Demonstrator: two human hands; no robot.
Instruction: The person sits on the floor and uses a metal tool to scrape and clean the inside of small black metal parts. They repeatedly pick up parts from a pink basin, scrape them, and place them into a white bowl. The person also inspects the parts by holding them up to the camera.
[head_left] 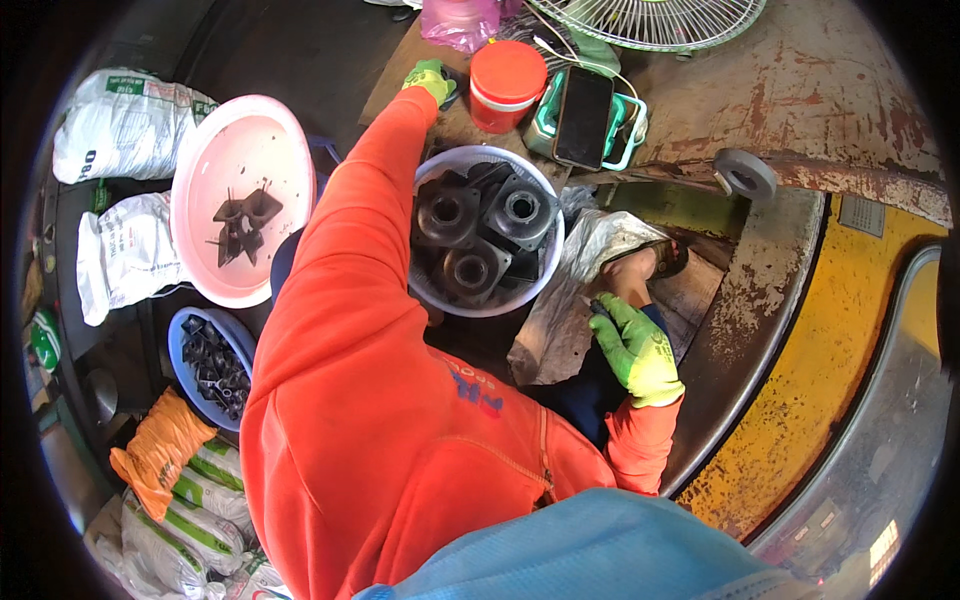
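My left hand (430,80), in a yellow-green glove, reaches far forward to the worktop beside a red-lidded tub (507,85). Its fingers are closed on a black part (453,88), mostly hidden. My right hand (640,352), gloved alike, is over my lap, curled round a small dark tool (598,308) whose kind I cannot make out. Between my arms stands a pale round basin (553,262) with several black square-flanged parts (470,270) having round hubs. By my right hand, a silvery sheet (560,320) lies under my bare foot (632,272).
At left are a pink basin (190,180) with a few dark pieces, a blue basin (181,362) full of small black parts, and several white sacks (125,130). A phone (583,117) rests on a green basket; a fan (660,20) stands behind. Yellow machinery (800,400) borders the right.
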